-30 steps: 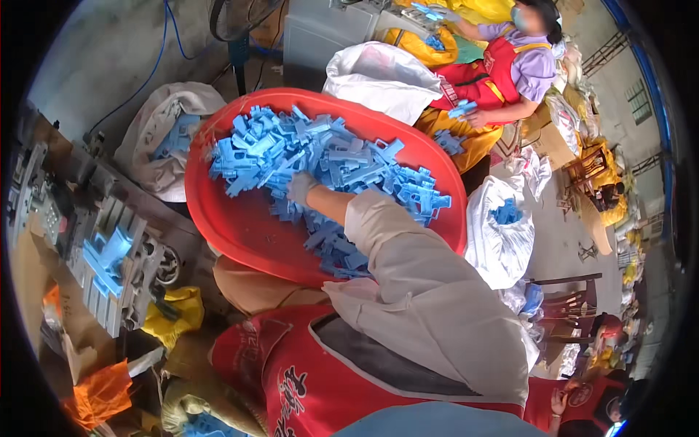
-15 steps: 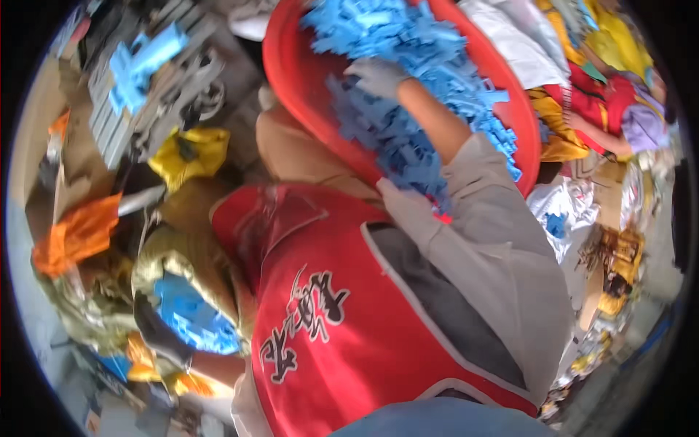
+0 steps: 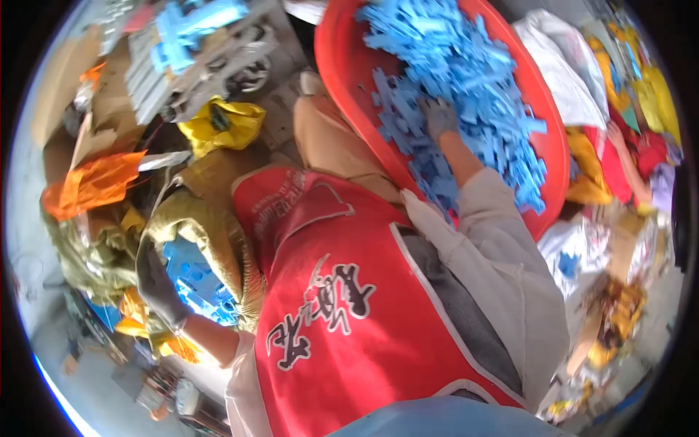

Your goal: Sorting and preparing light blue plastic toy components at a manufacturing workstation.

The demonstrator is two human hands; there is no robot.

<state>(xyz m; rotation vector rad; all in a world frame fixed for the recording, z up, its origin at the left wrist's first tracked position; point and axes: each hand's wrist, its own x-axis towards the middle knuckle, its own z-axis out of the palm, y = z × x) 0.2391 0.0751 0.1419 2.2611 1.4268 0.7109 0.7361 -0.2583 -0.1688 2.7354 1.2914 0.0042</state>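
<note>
While the right hand [image 3: 439,116], gloved in grey, lies sunk among the blue plastic pieces [image 3: 466,87] heaped in the red basin [image 3: 342,109], fingers buried, so cannot tell whether closed on any. Rests now lower in the heap than half a second ago, nearer the basin's near rim. Left hand [image 3: 162,288], in a dark glove, clamped on the rolled mouth of the woven sack [image 3: 207,233] at the lower left, holding it open; more blue pieces [image 3: 195,280] showing inside. Well apart, the two hands, with the red vest [image 3: 328,306] between. Suggests, as a judgement, a transfer under way: sack held ready, heap being gathered. Beyond: a yellow bag [image 3: 222,124], an orange bag [image 3: 91,182], white sacks [image 3: 564,69] past the basin's far edge.
</note>
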